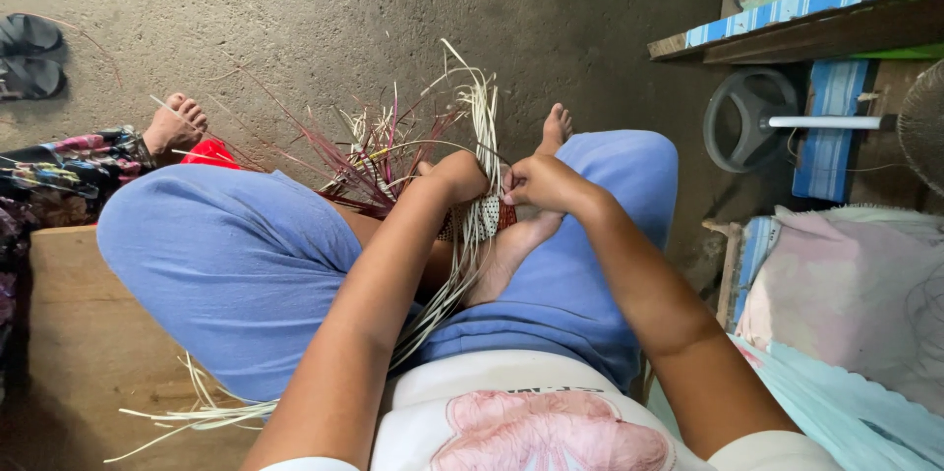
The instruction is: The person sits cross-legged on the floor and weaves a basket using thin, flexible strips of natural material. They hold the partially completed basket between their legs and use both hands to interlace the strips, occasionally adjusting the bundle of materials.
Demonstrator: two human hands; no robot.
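While both forearms reach down over the lap, the left hand (460, 176) and right hand (541, 182) meet knuckle to knuckle, each pinching the pale strips (482, 117) of the weave (479, 220).

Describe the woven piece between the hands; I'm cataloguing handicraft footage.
The small woven piece of pale and dark-red plant strips sits in the person's lap, mostly hidden by the left hand and right hand, which grip it. Loose pale strips fan upward and trail down across the blue shorts; thin red strips splay leftward.
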